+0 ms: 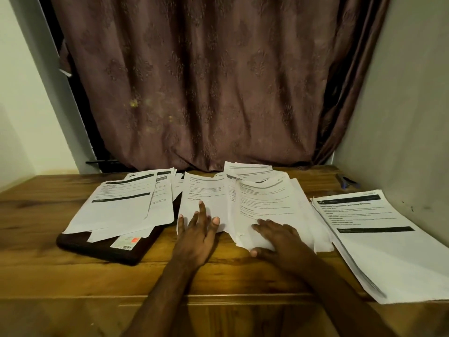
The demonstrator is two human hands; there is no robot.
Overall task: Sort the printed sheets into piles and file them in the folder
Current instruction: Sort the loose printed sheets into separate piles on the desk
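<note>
Printed white sheets lie in three groups on the wooden table [73, 276]. A loose middle heap [264, 200] spreads across the centre. My left hand [198, 232] lies flat with straight, spread fingers on the heap's left sheet [204, 193]. My right hand [277, 239] rests on the heap's near edge, its thumb under the paper corner and its fingers on top. A left pile [121, 207] covers most of a dark folder [102, 249] with a barcode sticker. A neater stack [369, 234] lies at the right.
A brown patterned curtain [206, 81] hangs right behind the table. Walls close in at the left and right. A small dark tool with a blue part [346, 182] lies at the far right corner. Bare wood shows along the near edge.
</note>
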